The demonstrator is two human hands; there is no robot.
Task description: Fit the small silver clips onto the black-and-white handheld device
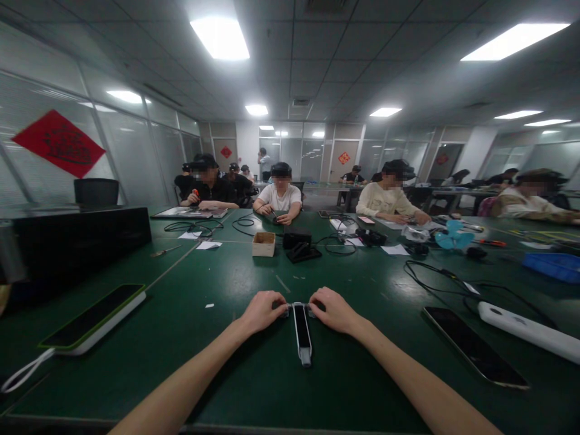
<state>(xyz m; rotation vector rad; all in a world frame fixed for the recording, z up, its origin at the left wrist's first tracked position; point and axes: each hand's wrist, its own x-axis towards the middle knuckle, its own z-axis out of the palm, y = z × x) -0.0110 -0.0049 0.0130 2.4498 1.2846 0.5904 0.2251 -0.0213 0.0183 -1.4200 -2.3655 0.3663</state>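
A slim, elongated device (301,329) with a black face, a pale rim and a grey near end lies on the green table in front of me. Small greyish parts stick out to both sides at its far end. My left hand (264,309) is closed, thumb and fingers pinching the part on the left. On the other side, my right hand (334,307) pinches the matching right part in the same way. The curled fingers hide most of these side parts, and their exact kind does not show.
A phone (473,344) and a white power strip (528,329) lie at right, a green-edged device (95,317) at left. Ahead stand a small box (263,244) and black items (301,244). A blue fan (454,235) is farther right. Several people sit across the table.
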